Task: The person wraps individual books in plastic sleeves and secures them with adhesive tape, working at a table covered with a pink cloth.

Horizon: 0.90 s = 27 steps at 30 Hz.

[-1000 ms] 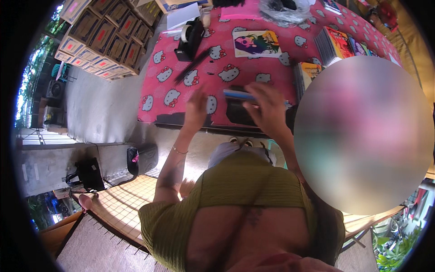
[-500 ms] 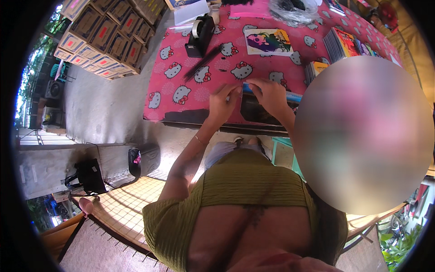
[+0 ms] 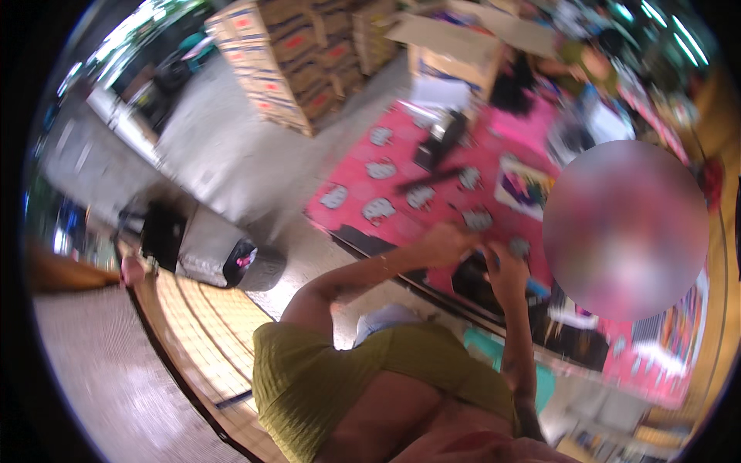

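My left hand (image 3: 448,244) is over the near part of a table (image 3: 355,179) with a pink cartoon-cat cover. Its fingers are drawn together, and motion blur hides what they pinch. Close by on the right, my right hand (image 3: 506,267) has its fingertips bent together too, its hold unclear. Below both hands lies a dark flat item (image 3: 472,284) with some blue at its right end, along the near edge. Beyond the hands are a bundle of thin black strips (image 3: 434,180), a black tape dispenser (image 3: 441,140) and a colourful printed sheet (image 3: 523,187).
Stacked cardboard cartons (image 3: 266,65) stand on the floor at far left. An opened carton (image 3: 455,58) is behind the table, with a person (image 3: 590,65) beyond it. A grey bin (image 3: 262,266) is at left. A blurred disc covers part of the table at right.
The whole view has turned and tilted, bringing the opened carton and the other person into sight. My hands stay close together over the table's near edge.
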Each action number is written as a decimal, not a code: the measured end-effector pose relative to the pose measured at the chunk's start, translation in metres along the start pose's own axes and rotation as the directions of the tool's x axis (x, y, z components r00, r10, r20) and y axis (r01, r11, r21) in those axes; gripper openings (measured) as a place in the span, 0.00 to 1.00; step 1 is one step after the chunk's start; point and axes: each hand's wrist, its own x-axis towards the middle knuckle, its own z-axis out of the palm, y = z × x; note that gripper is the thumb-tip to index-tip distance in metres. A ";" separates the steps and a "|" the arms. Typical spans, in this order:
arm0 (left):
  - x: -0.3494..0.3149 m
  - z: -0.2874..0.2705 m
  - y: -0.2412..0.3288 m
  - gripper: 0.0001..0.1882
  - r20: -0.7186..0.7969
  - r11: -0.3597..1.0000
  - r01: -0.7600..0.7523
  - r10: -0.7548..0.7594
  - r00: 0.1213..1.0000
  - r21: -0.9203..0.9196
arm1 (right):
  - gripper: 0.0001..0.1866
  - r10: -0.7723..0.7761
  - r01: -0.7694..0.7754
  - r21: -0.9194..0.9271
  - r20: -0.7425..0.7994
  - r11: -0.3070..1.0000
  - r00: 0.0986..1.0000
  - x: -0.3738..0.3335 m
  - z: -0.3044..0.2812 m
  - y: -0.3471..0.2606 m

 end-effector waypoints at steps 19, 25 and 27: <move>0.026 -0.007 0.029 0.30 -0.066 0.923 0.058 -0.035 0.997 0.380 | 0.11 0.051 -0.046 -0.036 0.179 0.998 0.983 0.004 -0.026 0.006; -0.048 0.049 0.076 0.48 -0.123 0.960 0.132 -0.104 0.987 0.245 | 0.13 0.033 -0.022 -0.073 0.166 0.997 0.986 -0.002 -0.023 0.004; -0.031 0.042 0.065 0.50 -0.182 0.941 0.163 -0.112 0.977 0.296 | 0.14 0.008 0.014 -0.125 0.171 0.992 0.985 0.002 -0.025 0.005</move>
